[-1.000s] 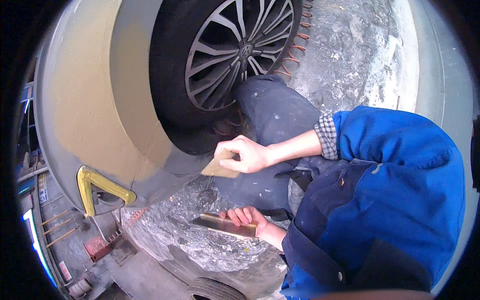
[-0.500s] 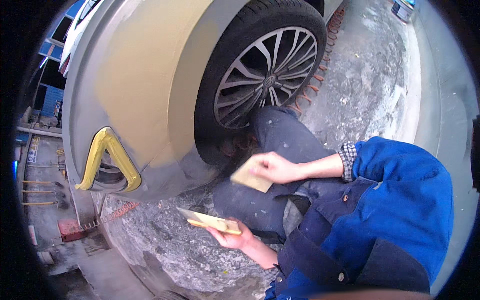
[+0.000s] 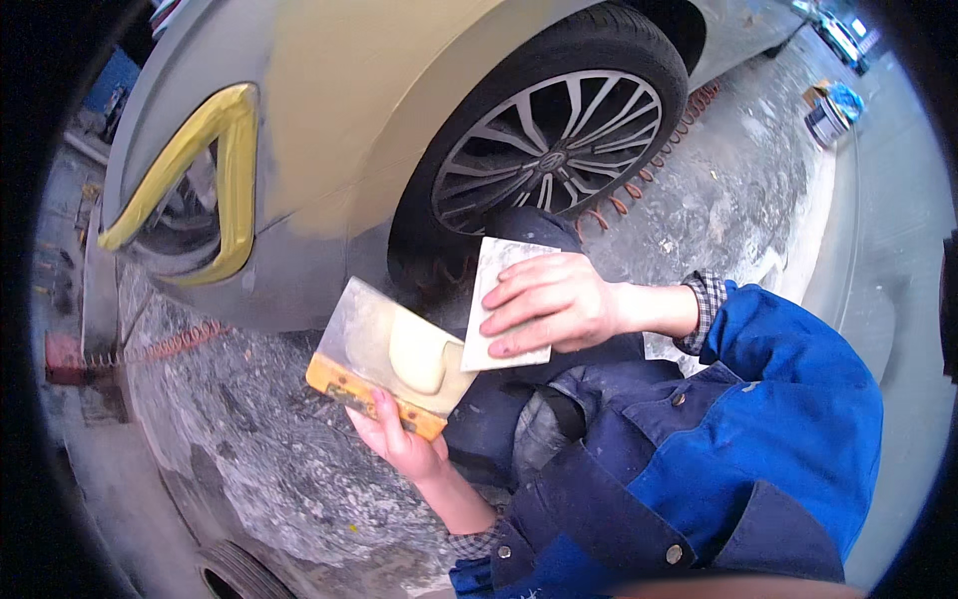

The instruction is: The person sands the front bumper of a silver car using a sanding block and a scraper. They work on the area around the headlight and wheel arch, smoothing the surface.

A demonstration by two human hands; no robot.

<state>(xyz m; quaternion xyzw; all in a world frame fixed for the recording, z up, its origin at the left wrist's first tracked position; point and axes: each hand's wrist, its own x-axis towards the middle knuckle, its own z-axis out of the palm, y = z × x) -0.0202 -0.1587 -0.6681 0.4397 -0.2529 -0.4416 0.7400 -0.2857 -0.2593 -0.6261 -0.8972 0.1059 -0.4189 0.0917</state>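
Observation:
My left hand [image 3: 404, 439] is closed around the yellow edge of a wide flat filler spreader [image 3: 351, 324]. A thick smear of cream-coloured filler [image 3: 416, 351] lies on its blade. Just above and to the right, my right hand [image 3: 559, 304] grips a pale, flat rectangular spreader [image 3: 499, 265], fingers laid over its face. The lower corner of this pale spreader is at the edge of the left blade; whether they touch I cannot tell. Beyond both hands stands a car's grey body panel [image 3: 329, 190], with tan patches and yellow tape [image 3: 238, 170] around a lamp opening.
The car's wheel [image 3: 549, 160] stands right behind my hands. A coiled red hose [image 3: 639, 185] runs along the floor past the tyre. At the far right stands a tin [image 3: 828, 122]. A loose tyre [image 3: 244, 574] lies at the lower left, and a red box [image 3: 65, 357] farther left.
My hands have come together. The left has raised its spreader and turned the filler-bearing face into view; the right has turned its spreader more upright. The view has shifted too.

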